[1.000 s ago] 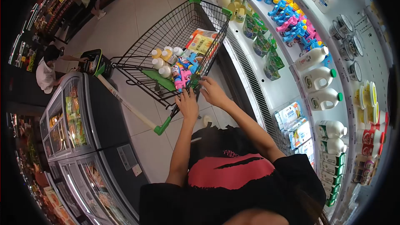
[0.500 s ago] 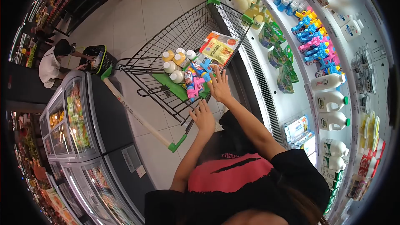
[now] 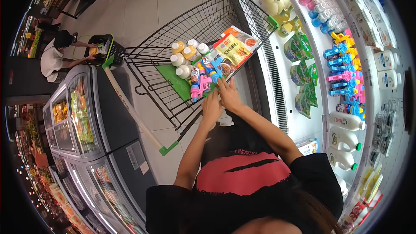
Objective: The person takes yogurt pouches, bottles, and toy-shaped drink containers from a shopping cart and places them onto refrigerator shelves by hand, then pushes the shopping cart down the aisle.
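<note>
My left hand (image 3: 212, 109) is at the near side of the black wire shopping cart (image 3: 149, 50), its fingers stretched forward over the rim, just below a bottle with a pink toy top (image 3: 200, 87). Beside it, my right hand (image 3: 230, 97) reaches over the same edge with fingers extended, the tips close to a bottle with a blue toy top (image 3: 213, 68); whether they touch it I cannot tell. Also in the cart lie several white-capped bottles (image 3: 190, 53), a yellow-and-red food packet (image 3: 234, 50) and a green panel (image 3: 172, 80).
On the right, a lit refrigerated shelf (image 3: 321, 117) carries toy-topped bottles (image 3: 344, 67), white jugs (image 3: 343, 139) and green pouches (image 3: 302, 73). A glass-fronted freezer (image 3: 71, 117) stands left, near the cart's handle (image 3: 130, 106). Farther back, a person (image 3: 58, 56) crouches by a black basket (image 3: 110, 53).
My hands have come closer together at the cart's edge, the right one less spread. The view has shifted, and the crouching person's hands now have a yellow package at the basket.
</note>
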Demonstrator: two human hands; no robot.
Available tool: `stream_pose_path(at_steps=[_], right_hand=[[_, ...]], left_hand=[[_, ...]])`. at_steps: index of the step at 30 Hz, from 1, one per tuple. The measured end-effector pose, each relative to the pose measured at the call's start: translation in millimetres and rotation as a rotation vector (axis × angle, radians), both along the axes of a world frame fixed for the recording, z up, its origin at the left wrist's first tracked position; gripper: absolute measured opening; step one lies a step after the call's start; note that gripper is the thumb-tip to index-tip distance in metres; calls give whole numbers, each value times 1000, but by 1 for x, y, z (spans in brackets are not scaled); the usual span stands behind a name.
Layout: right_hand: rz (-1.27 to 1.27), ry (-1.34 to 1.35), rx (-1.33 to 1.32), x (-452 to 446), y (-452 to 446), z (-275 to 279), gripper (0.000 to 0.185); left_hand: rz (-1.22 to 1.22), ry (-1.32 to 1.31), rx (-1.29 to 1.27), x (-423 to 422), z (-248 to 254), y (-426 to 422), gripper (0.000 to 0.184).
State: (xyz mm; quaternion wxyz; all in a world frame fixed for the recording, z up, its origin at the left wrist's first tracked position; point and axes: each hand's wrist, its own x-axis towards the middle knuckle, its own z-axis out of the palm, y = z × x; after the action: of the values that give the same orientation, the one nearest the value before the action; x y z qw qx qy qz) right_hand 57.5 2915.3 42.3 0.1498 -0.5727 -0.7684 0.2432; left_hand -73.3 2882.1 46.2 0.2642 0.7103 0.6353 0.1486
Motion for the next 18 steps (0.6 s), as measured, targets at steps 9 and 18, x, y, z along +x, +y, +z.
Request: stream_pose_path(at_steps=[9, 18], right_hand=[[154, -50, 154, 59, 100, -8, 16], [282, 34, 293, 57, 157, -34, 19]], left_hand=[[60, -72, -139, 11, 9, 81, 39], [185, -10, -314, 6, 2, 144, 37]])
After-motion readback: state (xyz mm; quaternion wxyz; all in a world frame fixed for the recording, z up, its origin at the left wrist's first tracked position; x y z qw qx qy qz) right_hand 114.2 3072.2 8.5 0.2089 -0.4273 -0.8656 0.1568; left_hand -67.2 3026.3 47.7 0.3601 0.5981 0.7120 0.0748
